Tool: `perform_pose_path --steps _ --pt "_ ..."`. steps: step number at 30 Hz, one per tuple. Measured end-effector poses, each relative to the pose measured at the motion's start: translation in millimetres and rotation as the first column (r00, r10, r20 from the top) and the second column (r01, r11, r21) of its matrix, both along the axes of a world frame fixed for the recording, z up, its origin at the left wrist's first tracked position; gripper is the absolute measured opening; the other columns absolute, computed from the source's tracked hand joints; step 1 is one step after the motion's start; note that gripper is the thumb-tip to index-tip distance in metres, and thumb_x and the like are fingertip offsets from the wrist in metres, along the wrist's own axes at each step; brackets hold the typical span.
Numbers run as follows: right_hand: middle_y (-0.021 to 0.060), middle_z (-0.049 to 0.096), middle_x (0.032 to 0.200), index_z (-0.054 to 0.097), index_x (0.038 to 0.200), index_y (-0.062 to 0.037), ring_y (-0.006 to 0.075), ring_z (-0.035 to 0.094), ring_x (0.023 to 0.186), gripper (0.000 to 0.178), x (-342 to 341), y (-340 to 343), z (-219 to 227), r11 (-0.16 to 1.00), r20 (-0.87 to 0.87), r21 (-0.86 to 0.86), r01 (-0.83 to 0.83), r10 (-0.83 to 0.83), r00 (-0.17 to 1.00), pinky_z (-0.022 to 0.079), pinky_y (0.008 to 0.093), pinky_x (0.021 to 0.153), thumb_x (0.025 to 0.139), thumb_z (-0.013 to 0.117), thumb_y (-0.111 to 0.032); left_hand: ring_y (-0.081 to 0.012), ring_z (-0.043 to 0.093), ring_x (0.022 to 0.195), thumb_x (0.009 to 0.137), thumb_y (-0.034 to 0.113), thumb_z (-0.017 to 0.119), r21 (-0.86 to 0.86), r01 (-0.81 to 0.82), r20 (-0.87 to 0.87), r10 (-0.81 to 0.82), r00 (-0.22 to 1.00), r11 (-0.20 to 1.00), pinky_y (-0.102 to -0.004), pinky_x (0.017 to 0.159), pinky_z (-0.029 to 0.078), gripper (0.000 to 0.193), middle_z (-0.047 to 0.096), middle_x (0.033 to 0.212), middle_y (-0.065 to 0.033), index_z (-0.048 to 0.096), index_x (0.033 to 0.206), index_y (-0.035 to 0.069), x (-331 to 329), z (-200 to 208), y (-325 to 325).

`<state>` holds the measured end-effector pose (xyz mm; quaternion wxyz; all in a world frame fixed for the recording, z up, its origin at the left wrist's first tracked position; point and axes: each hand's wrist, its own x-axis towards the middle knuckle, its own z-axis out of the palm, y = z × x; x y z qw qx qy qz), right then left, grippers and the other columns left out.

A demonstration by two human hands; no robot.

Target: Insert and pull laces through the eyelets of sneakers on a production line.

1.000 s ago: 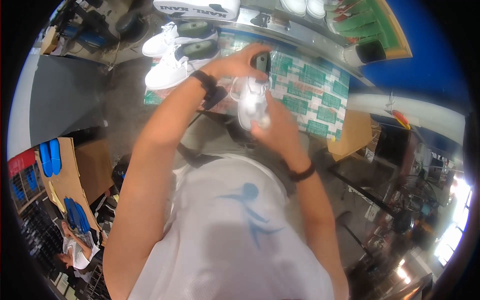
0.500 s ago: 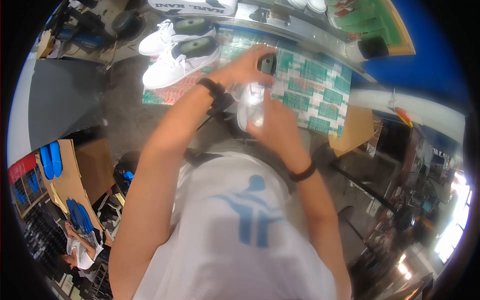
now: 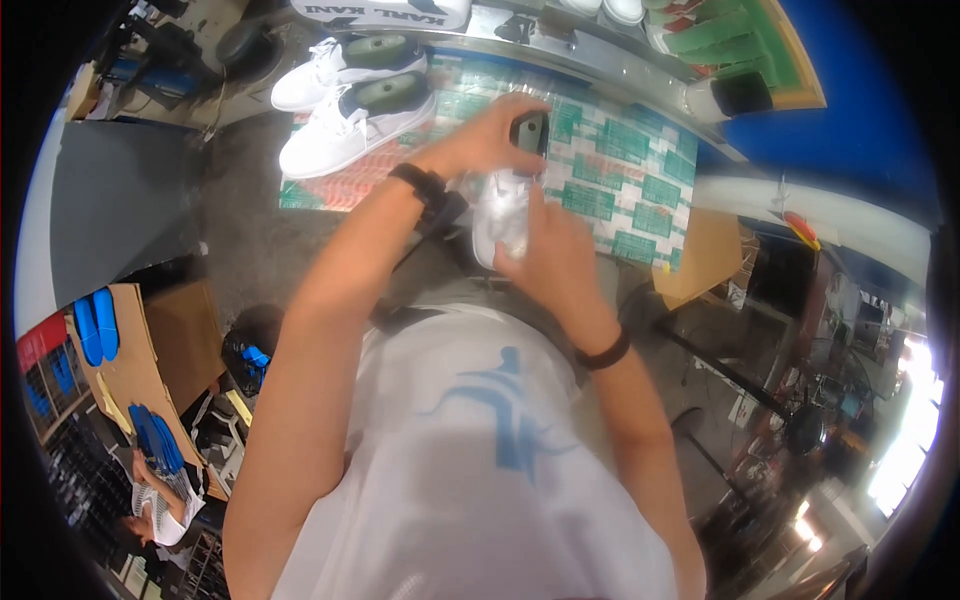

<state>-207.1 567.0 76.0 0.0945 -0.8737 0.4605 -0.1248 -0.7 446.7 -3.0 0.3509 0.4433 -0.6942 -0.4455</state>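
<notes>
While the left hand (image 3: pixel 487 138) grips its heel end, a white shoe (image 3: pixel 491 222) hangs over the desk (image 3: pixel 636 213) edge

Head view: the right hand (image 3: pixel 560 248) touches the toe; I cannot tell if it grips. Two others (image 3: pixel 325 148) stand left.

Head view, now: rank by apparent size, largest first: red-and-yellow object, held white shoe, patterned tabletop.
1. patterned tabletop
2. held white shoe, partly hidden
3. red-and-yellow object
Gaps look wide, so no ties.
</notes>
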Motion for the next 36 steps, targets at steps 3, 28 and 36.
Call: perform_pose_path --steps 3,28,36 --pt "0.0240 0.073 0.102 0.061 0.146 0.0133 0.0402 0.073 0.091 0.086 -16 1 -9 0.996 0.157 0.014 0.087 -0.088 0.984 0.060 0.0492 0.081 0.079 0.089 -0.033 -0.0325 0.054 0.147 0.083 0.021 0.095 0.033 -0.003 -0.012 0.004 1.000 0.999 -0.0437 0.120 0.050 0.086 0.054 0.158 -0.0161 0.057 0.160 0.008 1 -5 -1" --pt "0.0207 0.069 0.107 0.054 0.154 0.0116 0.0396 0.069 0.095 0.092 -9 17 -12 1.000 0.252 -0.013 -0.008 0.011 0.968 0.057 0.0498 0.081 0.079 0.090 -0.029 -0.0339 0.054 0.145 0.085 0.023 0.094 -0.012 -0.016 0.050 0.017 0.999 1.000 -0.0439 0.121 0.050 0.086 0.054 0.159 -0.0160 0.056 0.160 0.008 -6 -7 1" --pt "0.0208 0.068 0.107 0.052 0.156 0.0104 0.0394 0.068 0.096 0.094 -48 68 0 0.978 0.178 0.205 -0.027 -0.010 0.984 0.056 0.0501 0.083 0.078 0.088 -0.028 -0.0335 0.054 0.144 0.085 0.024 0.094 -0.001 -0.011 0.020 0.011 1.000 1.000 -0.0428 0.119 0.050 0.084 0.054 0.156 -0.0154 0.057 0.159 0.008 -1 3 1"
